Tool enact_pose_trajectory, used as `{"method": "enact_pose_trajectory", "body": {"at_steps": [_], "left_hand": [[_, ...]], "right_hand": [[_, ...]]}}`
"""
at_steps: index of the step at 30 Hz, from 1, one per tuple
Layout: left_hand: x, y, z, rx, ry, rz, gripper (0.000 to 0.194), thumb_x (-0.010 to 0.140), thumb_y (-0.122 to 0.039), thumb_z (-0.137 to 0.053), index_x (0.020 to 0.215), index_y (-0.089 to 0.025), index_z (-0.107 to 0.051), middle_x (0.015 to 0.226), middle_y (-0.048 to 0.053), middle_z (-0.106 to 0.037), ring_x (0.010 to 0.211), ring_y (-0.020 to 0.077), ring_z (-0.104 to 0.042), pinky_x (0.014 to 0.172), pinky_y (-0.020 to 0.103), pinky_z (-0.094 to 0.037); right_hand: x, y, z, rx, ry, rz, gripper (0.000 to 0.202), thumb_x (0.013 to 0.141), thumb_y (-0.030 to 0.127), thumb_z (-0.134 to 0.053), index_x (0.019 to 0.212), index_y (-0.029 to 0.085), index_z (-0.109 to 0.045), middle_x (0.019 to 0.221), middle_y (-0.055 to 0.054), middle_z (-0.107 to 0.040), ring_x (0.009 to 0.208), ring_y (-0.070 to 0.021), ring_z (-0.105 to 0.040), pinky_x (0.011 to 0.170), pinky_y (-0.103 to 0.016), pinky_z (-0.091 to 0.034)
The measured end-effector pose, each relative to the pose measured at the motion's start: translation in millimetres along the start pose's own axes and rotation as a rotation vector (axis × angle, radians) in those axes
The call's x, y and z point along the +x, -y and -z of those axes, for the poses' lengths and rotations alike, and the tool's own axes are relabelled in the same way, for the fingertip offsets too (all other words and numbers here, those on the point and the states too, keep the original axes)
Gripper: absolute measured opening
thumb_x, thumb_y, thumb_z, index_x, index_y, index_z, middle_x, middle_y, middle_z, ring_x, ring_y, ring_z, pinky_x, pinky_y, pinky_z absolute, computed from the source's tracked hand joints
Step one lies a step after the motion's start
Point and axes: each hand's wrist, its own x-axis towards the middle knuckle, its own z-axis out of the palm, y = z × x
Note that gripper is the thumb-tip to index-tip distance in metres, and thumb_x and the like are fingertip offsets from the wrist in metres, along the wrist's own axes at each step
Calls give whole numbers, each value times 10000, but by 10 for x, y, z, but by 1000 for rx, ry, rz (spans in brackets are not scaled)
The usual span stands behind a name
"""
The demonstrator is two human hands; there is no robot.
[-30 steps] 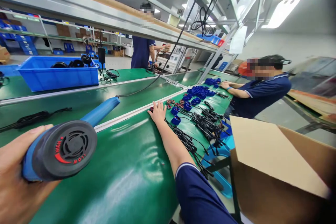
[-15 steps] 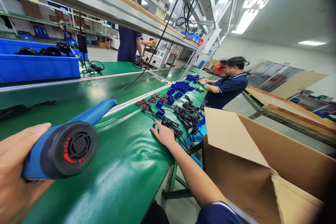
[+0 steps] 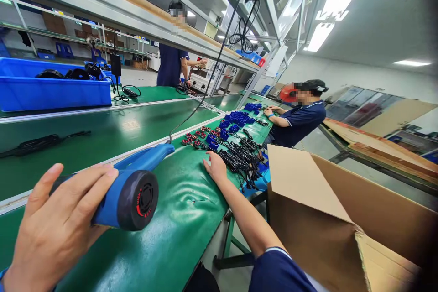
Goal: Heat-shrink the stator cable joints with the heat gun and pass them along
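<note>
My left hand (image 3: 65, 219) is wrapped round the body of a blue heat gun (image 3: 111, 196), whose black vented end faces me. The gun's handle points away toward the middle of the bench, with a black cord rising from it. My right hand (image 3: 216, 167) rests on the green bench mat (image 3: 185, 210) with its fingers apart, beside a pile of black cables (image 3: 239, 159). Just beyond that hand lie blue ring-shaped parts (image 3: 239, 118) and small red-and-black parts (image 3: 196, 138).
An open cardboard box (image 3: 308, 219) stands at the right. A blue bin (image 3: 54, 93) with black items is at the left, behind a black cable bundle (image 3: 37, 143). One person (image 3: 299, 116) works farther along the bench, another (image 3: 169, 64) stands behind it.
The heat gun and my left hand have moved right and slightly away, and more of that hand shows. My right hand stays by the cables. The view has shifted slightly.
</note>
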Motion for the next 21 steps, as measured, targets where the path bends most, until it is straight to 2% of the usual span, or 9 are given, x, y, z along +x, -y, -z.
{"method": "enact_pose_trajectory", "body": {"at_steps": [2,4,5,7,8,11,14,17,21], "left_hand": [[-52,-19,-53,64,160,-15,609,955,-312,-490,1548,-364,-360,1398,-21,-618,1164,213,-682,1314,392,-181],[-82,-78,-140,85,229,-109,555,958,-220,-483,1502,-326,-450,1334,25,-670,1210,207,-650,1312,394,-146],[-95,-112,-200,83,248,-163,495,955,-187,-498,1431,-319,-527,1296,23,-690,1223,200,-636,1307,392,-141],[-137,-168,-345,109,308,-269,380,958,-186,-545,1306,-328,-604,1286,-3,-684,1224,190,-616,1291,412,-160],[-174,-184,-425,117,335,-310,351,961,-209,-568,1284,-341,-607,1301,-13,-669,1232,190,-601,1277,420,-194],[-343,-193,-644,116,374,-428,333,978,-284,-576,1287,-408,-587,1346,-40,-623,1312,192,-529,1223,396,-311],[-512,-175,-798,160,420,-447,376,1005,-298,-515,1339,-467,-556,1469,-75,-530,1431,196,-416,1231,378,-317],[-605,-67,-882,216,544,-217,465,1000,-325,-530,1446,-439,-466,1582,-65,-411,1500,215,-320,1265,420,-269],[-669,385,-885,283,675,345,582,911,-478,-674,1446,-372,-469,1563,5,-445,1484,231,-352,1259,446,-276]], "right_hand": [[-170,201,18,44,-91,81,492,929,525,-597,1215,124,-584,1173,-145,-633,1149,-292,-578,1031,-442,-446],[-352,465,73,104,-191,179,600,821,626,-687,1159,142,-584,1241,-179,-611,1236,-348,-530,1097,-517,-386],[-429,607,118,144,-244,255,598,791,657,-703,1115,167,-588,1234,-175,-618,1245,-358,-527,1111,-537,-368],[-520,878,233,237,-376,548,418,879,559,-641,1122,222,-594,1219,-138,-644,1245,-330,-547,1131,-541,-346],[-527,999,286,275,-338,714,315,946,438,-559,1197,250,-584,1247,-113,-645,1267,-299,-545,1145,-526,-334],[-442,1269,327,380,-103,1108,372,980,185,-365,1287,248,-566,1166,-83,-689,1123,-224,-637,1072,-435,-425],[-299,1333,124,405,-52,1161,264,970,184,-403,1129,213,-613,888,-61,-700,807,-209,-668,800,-347,-526],[-121,1182,-176,253,-64,1059,279,945,157,-401,1144,204,-591,928,-86,-696,811,-232,-668,732,-350,-521],[99,911,-409,33,0,867,295,937,111,-367,1151,202,-550,985,-96,-685,815,-244,-664,709,-366,-511]]}}
